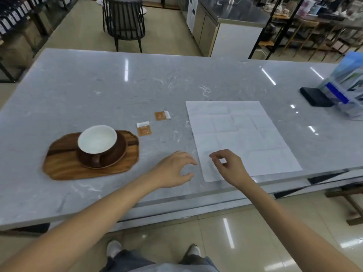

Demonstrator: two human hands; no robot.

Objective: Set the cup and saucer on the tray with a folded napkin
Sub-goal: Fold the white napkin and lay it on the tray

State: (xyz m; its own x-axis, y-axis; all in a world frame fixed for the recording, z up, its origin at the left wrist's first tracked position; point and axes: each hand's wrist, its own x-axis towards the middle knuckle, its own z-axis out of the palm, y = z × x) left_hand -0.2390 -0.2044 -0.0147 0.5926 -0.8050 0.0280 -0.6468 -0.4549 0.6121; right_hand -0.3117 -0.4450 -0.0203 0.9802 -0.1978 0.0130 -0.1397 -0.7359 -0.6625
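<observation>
A brown cup [97, 143] with a white inside stands on a brown saucer [117, 156], and both rest on a wooden tray [62, 165] at the left of the marble counter. A white napkin [241, 134] lies spread flat and unfolded to the right, showing crease lines. My left hand [174, 169] hovers over the counter just left of the napkin's near corner, fingers apart and empty. My right hand [227, 165] is above the napkin's near left part, thumb and forefinger curled close together with nothing visibly between them.
Two small orange sachets [144, 128] [162, 115] lie between tray and napkin. A black block [314, 97] and a clear brochure holder [347, 89] stand at the far right. The counter's front edge [176, 199] runs just below my hands. A black chair [123, 22] stands beyond.
</observation>
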